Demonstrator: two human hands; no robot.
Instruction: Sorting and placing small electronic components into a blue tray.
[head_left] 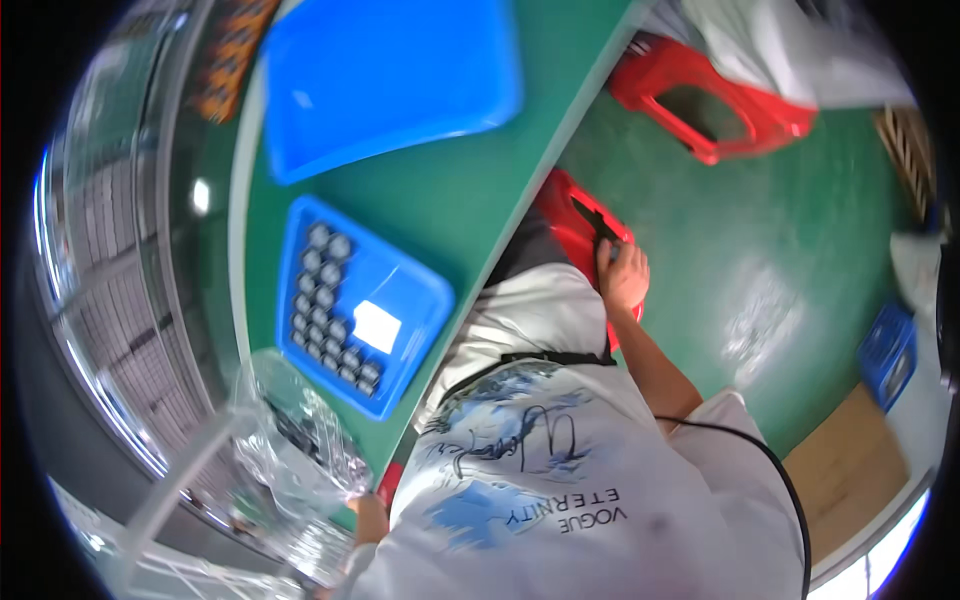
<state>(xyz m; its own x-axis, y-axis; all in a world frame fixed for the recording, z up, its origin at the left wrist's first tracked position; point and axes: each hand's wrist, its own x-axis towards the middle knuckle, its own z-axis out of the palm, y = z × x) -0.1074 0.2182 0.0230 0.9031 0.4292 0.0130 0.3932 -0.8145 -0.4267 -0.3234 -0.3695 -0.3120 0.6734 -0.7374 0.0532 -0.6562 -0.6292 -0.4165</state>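
My left hand [368, 508], low at the left beside my shirt, is at the edge of a crumpled clear plastic bag [300, 435]; its fingers look closed on the plastic, though blur hides part of them. Dark items show inside the bag. On the right, my right hand [625, 277] reaches down to a red plastic stool [575, 222] beside my leg, its fingers curled at the stool's edge. Just beyond the bag, a small blue tray [415, 290] lies on the green table, with rows of dark round parts [322, 300] and a white card [377, 327] in it.
A larger blue tray [390, 85] lies farther along the green table [440, 215]. Another red stool [715, 105] stands on the green floor at the far right. A blue crate [888, 355] and cardboard [850, 475] are at the right. A black cable [765, 450] runs past my right side.
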